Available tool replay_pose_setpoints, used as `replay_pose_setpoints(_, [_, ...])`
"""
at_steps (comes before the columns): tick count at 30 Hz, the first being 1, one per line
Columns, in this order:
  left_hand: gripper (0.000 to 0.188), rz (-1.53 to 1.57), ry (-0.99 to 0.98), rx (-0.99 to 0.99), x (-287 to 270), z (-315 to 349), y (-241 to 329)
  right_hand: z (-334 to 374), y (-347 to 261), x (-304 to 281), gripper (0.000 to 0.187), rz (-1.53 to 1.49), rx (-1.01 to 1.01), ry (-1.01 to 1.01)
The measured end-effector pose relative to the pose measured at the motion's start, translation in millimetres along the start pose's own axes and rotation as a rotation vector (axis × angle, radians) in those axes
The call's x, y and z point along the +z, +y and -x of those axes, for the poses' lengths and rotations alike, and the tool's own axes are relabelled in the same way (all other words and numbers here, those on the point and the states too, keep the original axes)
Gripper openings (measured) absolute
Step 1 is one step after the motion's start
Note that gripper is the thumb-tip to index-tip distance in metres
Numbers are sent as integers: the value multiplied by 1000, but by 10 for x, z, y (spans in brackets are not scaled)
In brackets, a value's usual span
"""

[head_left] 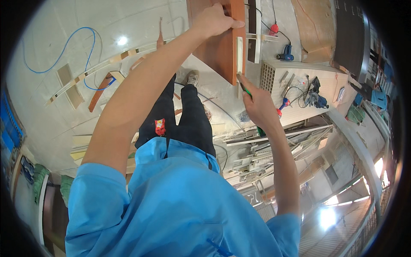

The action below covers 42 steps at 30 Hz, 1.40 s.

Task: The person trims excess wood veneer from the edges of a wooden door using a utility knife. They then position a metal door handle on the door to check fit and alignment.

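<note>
A reddish-brown wooden panel (220, 58) stands in front of me, with a pale strip (239, 51) along its right edge. My left hand (216, 20) grips the panel near its top, the thumb lying across that edge. Lower down, my right hand (259, 105) is closed round a slim green-handled tool (260, 131). The tool's upper end meets the lower part of the panel's edge. My fingers cover much of it, so its exact kind does not show.
At right is a pale workbench (299, 92) carrying a black and blue power tool (316, 94) and cables. A blue heat gun (286, 53) lies at its far end. Scrap strips (274, 154) pile up below. A blue hose (64, 51) curls over the floor at left.
</note>
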<state>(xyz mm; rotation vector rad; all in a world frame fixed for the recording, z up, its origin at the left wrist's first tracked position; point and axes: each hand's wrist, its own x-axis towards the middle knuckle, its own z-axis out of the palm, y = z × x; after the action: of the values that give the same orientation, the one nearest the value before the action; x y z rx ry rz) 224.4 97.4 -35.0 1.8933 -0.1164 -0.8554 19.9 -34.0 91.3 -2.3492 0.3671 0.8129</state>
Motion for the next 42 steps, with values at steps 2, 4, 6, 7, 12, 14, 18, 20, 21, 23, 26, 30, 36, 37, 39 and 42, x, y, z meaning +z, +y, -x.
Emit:
replay_pose_setpoints(2, [86,-4,-9,-2,8,19,2,-6,-25,-83,52,118,51,24])
replay_pose_setpoints(4, [84,-23,-43,-22,10,-6,3,-86,-69,-171,52,38,46,24])
replay_pose_setpoints(6, [83,28,-1,39,20,-12,-15,-246,-125,-231,52,47,-7,43])
replay_pose_setpoints(7, [83,56,12,58,29,0,-34,-281,-153,-253,51,35,45,11])
replay_pose_setpoints(12, [85,85,-5,46,43,-13,-75,-456,-224,-304,47,-20,85,-34])
replay_pose_setpoints(14, [87,56,-2,26,45,-4,-73,-507,-233,-305,46,16,59,-35])
replay_pose_setpoints(18, [90,1,-12,-16,12,13,-29,-595,-279,-324,45,54,63,-15])
replay_pose_setpoints(20, [91,-16,-18,-39,-9,19,3,-615,-309,-361,45,27,111,-78])
replay_pose_setpoints(21, [91,-21,-20,-52,-14,28,15,-616,-323,-371,44,14,149,-112])
replay_pose_setpoints(23, [92,-6,-27,-60,-27,45,29,-608,-336,-384,44,24,126,-102])
replay_pose_setpoints(26, [93,9,-35,-59,-31,47,36,-580,-310,-374,44,29,148,-119])
replay_pose_setpoints(30, [93,-21,-34,-77,-9,8,30,-538,-252,-294,49,61,19,-75])
replay_pose_setpoints(36, [92,-15,-38,-66,18,-21,-18,-502,-262,-339,44,-2,142,-138])
replay_pose_setpoints(37, [92,-17,-44,-61,19,-23,-23,-509,-267,-351,44,7,145,-136])
replay_pose_setpoints(39, [92,-11,-30,-44,21,-24,-28,-538,-269,-368,45,26,147,-133])
replay_pose_setpoints(42, [93,-44,-20,-42,18,-23,-25,-535,-252,-348,44,36,139,-168])
